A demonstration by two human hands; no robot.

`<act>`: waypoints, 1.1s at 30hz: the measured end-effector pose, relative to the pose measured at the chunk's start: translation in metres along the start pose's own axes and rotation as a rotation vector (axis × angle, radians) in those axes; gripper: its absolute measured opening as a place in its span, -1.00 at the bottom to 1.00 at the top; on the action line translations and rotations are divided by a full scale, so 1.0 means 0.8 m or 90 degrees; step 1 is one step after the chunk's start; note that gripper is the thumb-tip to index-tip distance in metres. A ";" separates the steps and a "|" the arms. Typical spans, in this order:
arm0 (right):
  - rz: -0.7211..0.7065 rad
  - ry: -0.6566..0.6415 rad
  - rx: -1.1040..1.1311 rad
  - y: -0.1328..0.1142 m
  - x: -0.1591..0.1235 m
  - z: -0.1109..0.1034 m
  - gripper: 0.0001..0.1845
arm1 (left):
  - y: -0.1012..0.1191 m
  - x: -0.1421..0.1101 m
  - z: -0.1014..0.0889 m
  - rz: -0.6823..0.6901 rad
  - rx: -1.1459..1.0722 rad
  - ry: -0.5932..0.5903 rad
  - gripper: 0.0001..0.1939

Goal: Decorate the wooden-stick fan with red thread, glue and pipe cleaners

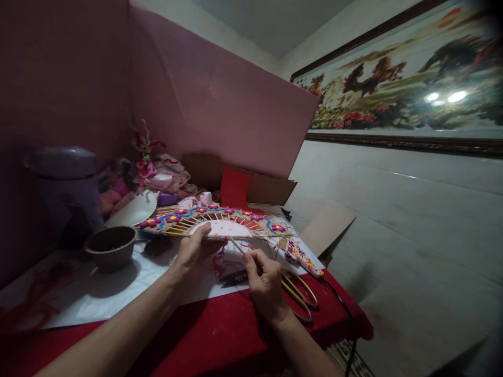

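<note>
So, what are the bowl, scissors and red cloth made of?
Bowl: matte grey-brown, plastic or clay, can't tell.
Scissors: likely metal; thin dark blades, handle loops with a gold sheen.
Red cloth: probably velvety fabric; soft, mottled surface.

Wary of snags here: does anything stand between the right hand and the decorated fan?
Only the thin stick in the right hand, its tip at the lower edge of the decorated fan. Nothing else visible blocks that gap; the scissors lie below, on the table.
</note>
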State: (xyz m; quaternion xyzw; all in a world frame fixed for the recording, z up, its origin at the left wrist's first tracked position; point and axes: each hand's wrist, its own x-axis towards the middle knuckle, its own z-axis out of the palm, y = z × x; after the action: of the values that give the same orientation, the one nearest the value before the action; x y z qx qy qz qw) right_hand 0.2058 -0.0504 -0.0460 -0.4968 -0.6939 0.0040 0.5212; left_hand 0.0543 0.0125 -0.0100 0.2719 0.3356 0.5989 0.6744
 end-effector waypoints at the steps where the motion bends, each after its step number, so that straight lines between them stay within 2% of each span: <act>1: 0.001 0.000 -0.001 0.000 0.000 0.000 -0.74 | 0.000 -0.001 0.000 0.000 -0.001 0.000 -0.90; 6: 0.001 -0.016 -0.035 0.000 0.001 0.003 -0.74 | 0.000 -0.001 0.000 0.010 -0.011 -0.015 -0.90; 12: -0.004 0.013 -0.025 -0.001 0.000 0.001 -0.74 | 0.000 0.002 0.000 -0.013 -0.007 0.003 -0.89; 17: 0.000 -0.012 -0.040 -0.001 0.001 0.004 -0.74 | -0.001 0.002 0.000 0.003 -0.007 -0.002 -0.89; 22: -0.004 0.014 -0.026 -0.001 -0.001 0.000 -0.74 | 0.000 0.000 0.000 -0.008 -0.002 -0.005 -0.90; 28: 0.006 0.016 -0.026 0.002 0.001 0.000 -0.74 | -0.001 -0.001 -0.001 0.017 -0.015 -0.024 -0.91; 33: 0.002 0.028 -0.015 0.007 0.001 0.002 -0.74 | 0.000 -0.001 0.000 0.002 -0.010 -0.012 -0.92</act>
State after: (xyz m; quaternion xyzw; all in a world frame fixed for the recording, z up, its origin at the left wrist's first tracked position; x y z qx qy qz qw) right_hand 0.2081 -0.0463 -0.0490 -0.5040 -0.6817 -0.0141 0.5302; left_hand 0.0542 0.0116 -0.0105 0.2726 0.3243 0.5998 0.6788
